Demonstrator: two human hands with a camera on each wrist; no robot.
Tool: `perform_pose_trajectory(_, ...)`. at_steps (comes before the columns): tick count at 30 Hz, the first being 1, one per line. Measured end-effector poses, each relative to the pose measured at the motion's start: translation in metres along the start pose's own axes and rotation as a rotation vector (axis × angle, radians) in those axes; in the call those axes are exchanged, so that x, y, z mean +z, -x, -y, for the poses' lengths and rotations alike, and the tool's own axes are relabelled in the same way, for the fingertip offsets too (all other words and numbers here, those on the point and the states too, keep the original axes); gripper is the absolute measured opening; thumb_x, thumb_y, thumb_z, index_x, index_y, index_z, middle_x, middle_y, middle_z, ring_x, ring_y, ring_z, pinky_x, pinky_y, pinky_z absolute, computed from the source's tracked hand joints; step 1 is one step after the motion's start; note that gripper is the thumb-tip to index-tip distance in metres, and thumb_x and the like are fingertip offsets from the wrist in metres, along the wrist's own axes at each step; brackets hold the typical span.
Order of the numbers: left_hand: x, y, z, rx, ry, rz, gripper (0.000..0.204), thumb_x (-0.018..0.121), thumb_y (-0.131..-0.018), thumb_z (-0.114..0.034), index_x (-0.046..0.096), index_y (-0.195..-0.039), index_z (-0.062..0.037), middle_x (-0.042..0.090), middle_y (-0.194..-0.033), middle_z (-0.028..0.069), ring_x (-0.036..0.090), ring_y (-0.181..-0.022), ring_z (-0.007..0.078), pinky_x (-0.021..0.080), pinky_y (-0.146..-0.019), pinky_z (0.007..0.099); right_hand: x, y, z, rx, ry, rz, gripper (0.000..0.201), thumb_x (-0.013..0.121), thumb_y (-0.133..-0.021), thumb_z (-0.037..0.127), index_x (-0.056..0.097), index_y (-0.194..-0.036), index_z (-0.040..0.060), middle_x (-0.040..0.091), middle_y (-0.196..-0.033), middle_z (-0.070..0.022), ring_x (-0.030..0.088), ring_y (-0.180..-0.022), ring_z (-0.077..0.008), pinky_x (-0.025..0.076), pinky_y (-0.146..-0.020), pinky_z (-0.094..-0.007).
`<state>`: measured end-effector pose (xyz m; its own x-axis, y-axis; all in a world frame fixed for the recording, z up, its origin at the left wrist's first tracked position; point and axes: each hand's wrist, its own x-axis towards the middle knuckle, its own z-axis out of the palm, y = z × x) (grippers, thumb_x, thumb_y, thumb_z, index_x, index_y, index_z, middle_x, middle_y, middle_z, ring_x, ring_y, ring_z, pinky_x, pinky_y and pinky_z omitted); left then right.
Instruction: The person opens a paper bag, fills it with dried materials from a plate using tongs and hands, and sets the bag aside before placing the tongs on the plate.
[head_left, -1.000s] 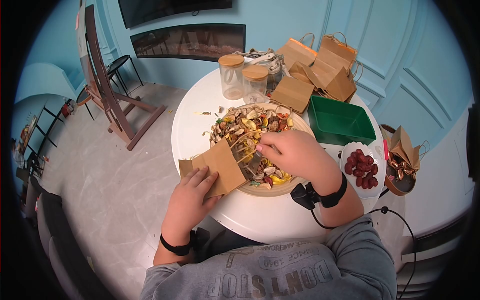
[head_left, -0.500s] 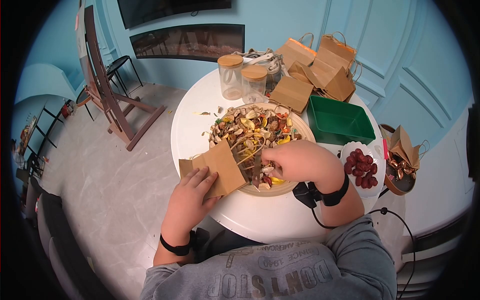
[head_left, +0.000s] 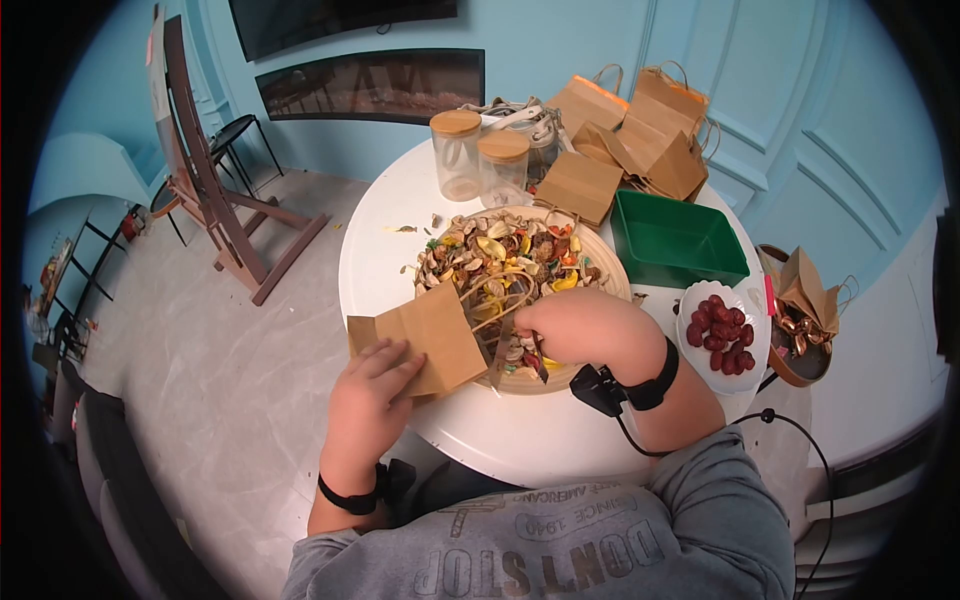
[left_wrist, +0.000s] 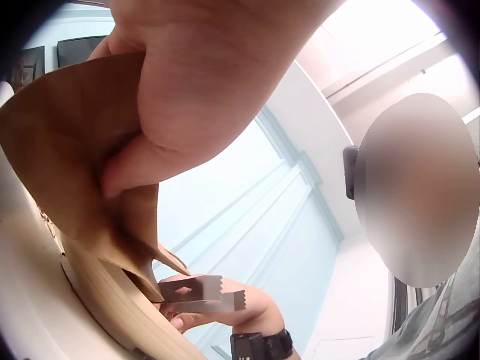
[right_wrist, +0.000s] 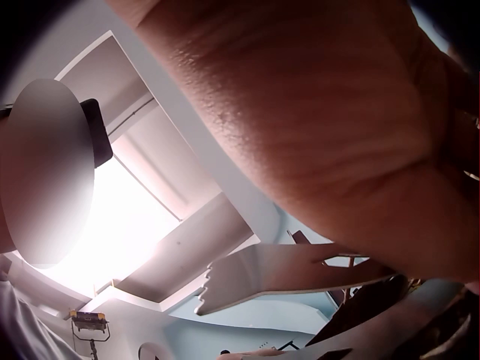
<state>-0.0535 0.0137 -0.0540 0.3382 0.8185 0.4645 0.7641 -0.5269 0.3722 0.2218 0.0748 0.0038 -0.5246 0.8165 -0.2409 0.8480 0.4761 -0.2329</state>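
A: What's changing?
B: Right hand (head_left: 585,330), clamping tongs (head_left: 505,350), is pulling back toward the bag mouth at frame centre.
A: Left?
B: Left hand (head_left: 372,385) is still pinching the paper bag (head_left: 430,335) against the tray (head_left: 610,265) rim, so potpourri (head_left: 510,250) is about going in.

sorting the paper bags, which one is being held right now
The brown paper bag at the near edge of the table, gripped by the left hand beside the tray. The other bags stand untouched in a cluster at the far side, behind the green bin.

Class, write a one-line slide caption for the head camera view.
A left hand holds a paper bag at a bowl of dried petals while the right hand works tongs.
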Motion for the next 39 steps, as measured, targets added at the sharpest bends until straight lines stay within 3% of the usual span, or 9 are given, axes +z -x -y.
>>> perform_pose_trajectory(16, -0.008, -0.006, -0.003, 0.221, -0.131, -0.196, 0.029, 0.06, -0.059, 0.005, 0.073, -0.082, -0.0052, 0.07, -0.101, 0.0088, 0.061, -0.106, 0.0354, 0.052, -0.087, 0.042, 0.007, -0.006, -0.001, -0.057, 0.031, -0.003, 0.019, 0.061, -0.08, 0.013, 0.064, -0.098, 0.0107, 0.067, -0.086, -0.016, 0.065, -0.083, -0.0368, 0.052, -0.071, -0.045)
perform_pose_trajectory(20, -0.008, -0.007, -0.002, 0.255, -0.149, -0.301, 0.023, 0.06, -0.056, 0.004, 0.069, -0.076, -0.0038, 0.069, -0.096, 0.0093, 0.061, -0.103, 0.0365, 0.052, -0.087, 0.0422, 0.01, -0.008, -0.002, 0.016, -0.023, -0.016, 0.022, 0.061, -0.079, 0.013, 0.065, -0.1, 0.0127, 0.066, -0.085, -0.0164, 0.065, -0.081, -0.0372, 0.052, -0.071, -0.0444)
perform_pose_trajectory(30, -0.005, -0.005, 0.0, 0.288, -0.229, -0.365, 0.019, 0.061, -0.057, -0.001, 0.068, -0.075, -0.0039, 0.067, -0.092, 0.0088, 0.061, -0.101, 0.0352, 0.053, -0.085, 0.0426, 0.009, -0.006, 0.0, -0.025, -0.104, -0.051, 0.017, 0.059, -0.079, 0.013, 0.067, -0.093, 0.0079, 0.067, -0.084, -0.0196, 0.065, -0.081, -0.0392, 0.052, -0.071, -0.0456)
perform_pose_trajectory(33, -0.005, -0.006, 0.0, 0.306, -0.25, -0.358, 0.018, 0.062, -0.058, -0.003, 0.068, -0.075, -0.004, 0.066, -0.092, 0.0083, 0.06, -0.1, 0.0346, 0.053, -0.085, 0.0425, 0.017, -0.009, -0.005, -0.014, -0.119, -0.078, 0.018, 0.064, -0.078, 0.014, 0.067, -0.095, 0.0124, 0.066, -0.081, -0.0185, 0.065, -0.078, -0.0388, 0.051, -0.07, -0.0445)
perform_pose_trajectory(39, -0.002, -0.005, 0.002, 0.307, -0.257, -0.355, 0.019, 0.062, -0.058, -0.004, 0.068, -0.076, -0.0039, 0.066, -0.092, 0.008, 0.06, -0.1, 0.0337, 0.053, -0.086, 0.043, 0.015, -0.008, -0.003, -0.017, -0.054, -0.076, 0.015, 0.063, -0.08, 0.015, 0.066, -0.094, 0.0124, 0.065, -0.079, -0.0189, 0.065, -0.077, -0.0388, 0.051, -0.068, -0.045)
